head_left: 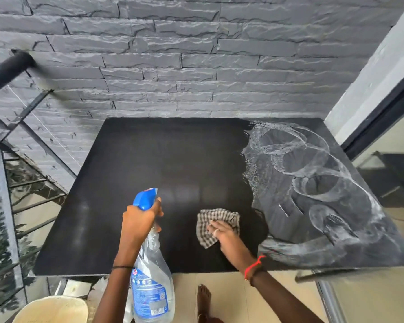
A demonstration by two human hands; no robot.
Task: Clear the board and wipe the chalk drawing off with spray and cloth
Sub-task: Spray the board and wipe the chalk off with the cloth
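Our left hand (139, 217) clamps the spray bottle (149, 264); right hand (222, 231) presses flat the checked cloth (216, 220). We should overlap strokes rightward into the chalk drawing (313, 183).

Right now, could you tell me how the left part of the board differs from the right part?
The left part of the board is clean, even black; the right part carries smeared white chalk loops. The right hand presses the cloth on the left part; nothing rests on the right part. Both are one flat dark surface.

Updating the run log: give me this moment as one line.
left hand: holds spray | right hand: presses cloth on board | chalk: remains on right side
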